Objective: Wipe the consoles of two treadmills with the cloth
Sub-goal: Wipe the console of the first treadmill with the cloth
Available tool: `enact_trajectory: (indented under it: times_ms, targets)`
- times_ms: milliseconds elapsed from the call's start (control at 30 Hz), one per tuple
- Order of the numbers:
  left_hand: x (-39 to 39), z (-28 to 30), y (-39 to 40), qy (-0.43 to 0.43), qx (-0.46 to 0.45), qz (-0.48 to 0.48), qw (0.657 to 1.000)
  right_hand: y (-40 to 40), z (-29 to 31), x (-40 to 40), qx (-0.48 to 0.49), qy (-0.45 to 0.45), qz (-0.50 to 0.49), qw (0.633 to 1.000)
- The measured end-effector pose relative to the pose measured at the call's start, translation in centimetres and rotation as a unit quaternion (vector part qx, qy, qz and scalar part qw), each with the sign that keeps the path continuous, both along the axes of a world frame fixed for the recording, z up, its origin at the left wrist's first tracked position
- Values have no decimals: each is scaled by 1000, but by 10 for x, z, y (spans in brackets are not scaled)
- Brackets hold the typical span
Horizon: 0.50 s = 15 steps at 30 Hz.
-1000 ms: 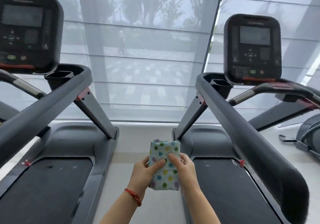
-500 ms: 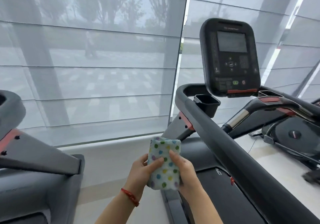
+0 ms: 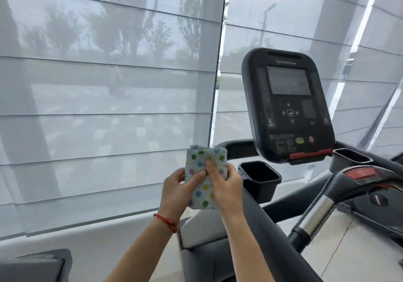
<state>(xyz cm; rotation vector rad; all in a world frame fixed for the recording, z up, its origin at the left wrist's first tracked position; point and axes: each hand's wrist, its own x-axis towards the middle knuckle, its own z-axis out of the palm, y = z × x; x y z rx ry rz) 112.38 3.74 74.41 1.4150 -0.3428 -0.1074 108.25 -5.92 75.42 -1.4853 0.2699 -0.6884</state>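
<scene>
Both hands up in front of the chest, holding the folded cloth (image 3: 205,178), white with coloured dots. Left hand (image 3: 176,191) grips its left edge, thumb laid across the front. Right hand (image 3: 226,187) grips the right side, fingers curled round the back, thumb pressed on the front face. Cloth clear of any surface, touching only the hands.

Console (image 3: 289,105) of the right-hand treadmill stands up and to the right of the cloth, well apart from it, tilted back, dark screen on top, button pad below, green and red buttons low down. No wiping begun on it, by the look of it.

Step in hand, as I judge it: squaring the cloth into a flat pad before reaching. Best to pass it to one hand, flat face outward, and start at the top of the screen, working downward in overlapping strokes. Light pressure over the buttons, so none are pressed.

Edges and room: side rail (image 3: 268,227) runs just under the right forearm; cup holder (image 3: 259,178) sits just beside the right hand, open mouth up. The reach goes over both. Open air to the left toward the window blind (image 3: 104,107). The second treadmill's console is out of view.
</scene>
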Motion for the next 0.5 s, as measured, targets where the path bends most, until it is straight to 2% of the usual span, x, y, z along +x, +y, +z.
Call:
enact_trajectory:
  times_ms: [233, 333, 500]
  targets:
    - [98, 34, -44, -164, 48, 52, 984, -61, 42, 77, -46, -49, -57, 996]
    - [140, 43, -67, -260, 84, 84, 958, -94, 61, 100, -61, -68, -120, 989]
    - [189, 59, -111, -411, 129, 81, 899, -149, 89, 118, -80, -96, -198, 972]
